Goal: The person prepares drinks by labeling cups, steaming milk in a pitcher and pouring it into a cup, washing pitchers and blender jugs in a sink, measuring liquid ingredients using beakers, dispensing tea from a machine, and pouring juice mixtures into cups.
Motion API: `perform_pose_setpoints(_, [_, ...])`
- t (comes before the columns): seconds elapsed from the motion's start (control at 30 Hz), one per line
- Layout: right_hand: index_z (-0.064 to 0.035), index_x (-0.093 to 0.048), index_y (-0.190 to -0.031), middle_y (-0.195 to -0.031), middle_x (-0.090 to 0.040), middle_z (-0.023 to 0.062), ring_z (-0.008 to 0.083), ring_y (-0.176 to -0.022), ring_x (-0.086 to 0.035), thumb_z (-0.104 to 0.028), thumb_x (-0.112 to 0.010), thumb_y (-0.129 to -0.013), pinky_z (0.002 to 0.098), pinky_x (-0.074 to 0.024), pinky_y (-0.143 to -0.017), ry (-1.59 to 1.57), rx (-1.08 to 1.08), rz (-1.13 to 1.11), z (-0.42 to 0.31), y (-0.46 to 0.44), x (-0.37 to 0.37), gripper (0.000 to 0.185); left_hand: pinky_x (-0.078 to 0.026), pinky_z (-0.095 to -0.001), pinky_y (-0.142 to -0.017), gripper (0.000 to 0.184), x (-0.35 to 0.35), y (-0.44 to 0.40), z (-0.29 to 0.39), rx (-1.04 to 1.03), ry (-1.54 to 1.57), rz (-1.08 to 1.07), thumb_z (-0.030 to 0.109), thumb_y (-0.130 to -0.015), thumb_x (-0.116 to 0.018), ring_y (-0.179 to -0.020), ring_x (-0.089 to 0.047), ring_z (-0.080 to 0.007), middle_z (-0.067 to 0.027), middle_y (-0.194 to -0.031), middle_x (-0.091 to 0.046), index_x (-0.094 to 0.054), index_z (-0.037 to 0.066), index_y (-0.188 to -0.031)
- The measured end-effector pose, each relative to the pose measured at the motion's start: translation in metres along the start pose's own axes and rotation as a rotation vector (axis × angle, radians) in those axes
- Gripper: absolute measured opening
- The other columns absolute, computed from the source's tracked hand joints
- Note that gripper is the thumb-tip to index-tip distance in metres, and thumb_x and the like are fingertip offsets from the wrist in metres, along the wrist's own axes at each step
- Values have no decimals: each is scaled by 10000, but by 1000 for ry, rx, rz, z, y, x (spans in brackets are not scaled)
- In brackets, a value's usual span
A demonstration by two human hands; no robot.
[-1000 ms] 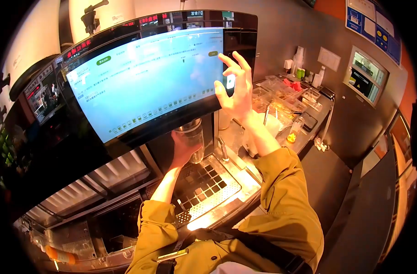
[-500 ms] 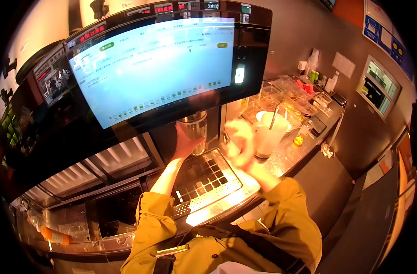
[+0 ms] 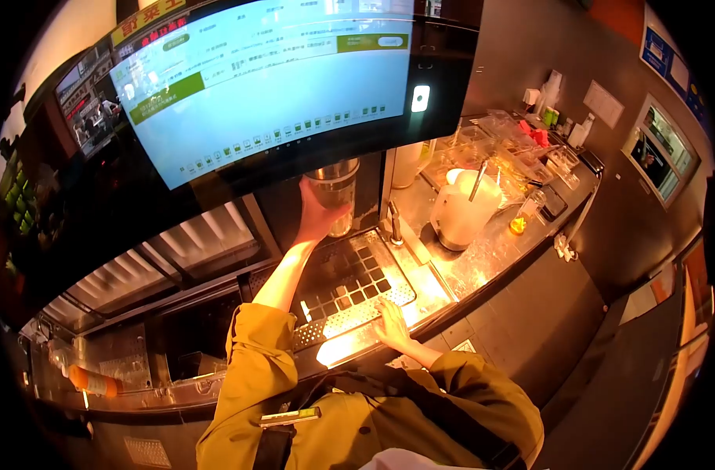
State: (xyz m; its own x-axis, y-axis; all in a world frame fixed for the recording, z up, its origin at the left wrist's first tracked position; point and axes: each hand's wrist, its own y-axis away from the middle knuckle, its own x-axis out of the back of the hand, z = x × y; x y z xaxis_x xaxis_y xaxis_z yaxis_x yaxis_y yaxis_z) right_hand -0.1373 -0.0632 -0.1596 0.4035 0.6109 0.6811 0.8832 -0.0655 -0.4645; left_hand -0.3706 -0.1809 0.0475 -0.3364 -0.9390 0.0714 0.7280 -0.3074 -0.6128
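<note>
My left hand (image 3: pixel 318 210) is wrapped round a clear cup (image 3: pixel 340 200) below the large screen (image 3: pixel 271 86); the cup's top is partly in the screen's shadow. Lower down, my right hand (image 3: pixel 391 323) rests at the right front edge of the perforated metal drip tray (image 3: pixel 357 270), its fingers apart and nothing visible in them. A small metal tap (image 3: pixel 395 223) stands between the tray and a whitish pitcher (image 3: pixel 463 211), which has a stirring handle (image 3: pixel 478 181) sticking out of it.
Clear containers (image 3: pixel 506 149) with food crowd the counter at the back right, near a small bottle with yellow contents (image 3: pixel 519 225). An orange bottle (image 3: pixel 93 381) lies at the lower left. White cylindrical shapes (image 3: pixel 208 236) sit in a rack under the screen.
My right hand has come down from beside the screen to the tray's front edge. My left hand still holds the cup. Green bands now show on the screen, and the view has shifted.
</note>
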Motion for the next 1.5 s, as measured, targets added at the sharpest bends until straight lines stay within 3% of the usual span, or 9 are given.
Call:
perform_pose_setpoints(0.43, [-2,-483,-1022,-1175,-469,159,338,-1053,-442,-129,-590,-727,409,-348,-901,-1,22,22,3,-1,-6,338,-338,-364,-925,862,1,1,-14,39,-54,43,127,-575,-777,-1111,-390,-255,-151,-1179,-371,-216,28,-1221])
perform_pose_setpoints(1.5, [2,-503,-984,-1123,-512,154,337,-978,-492,-70,-585,-728,394,-394,-841,-96,55,-26,6,-3,-4,278,-340,-347,-943,888,-3,0,-6,15,104,26,76,-583,-764,-1131,-391,-231,-138,-1219,-376,-195,29,-1263])
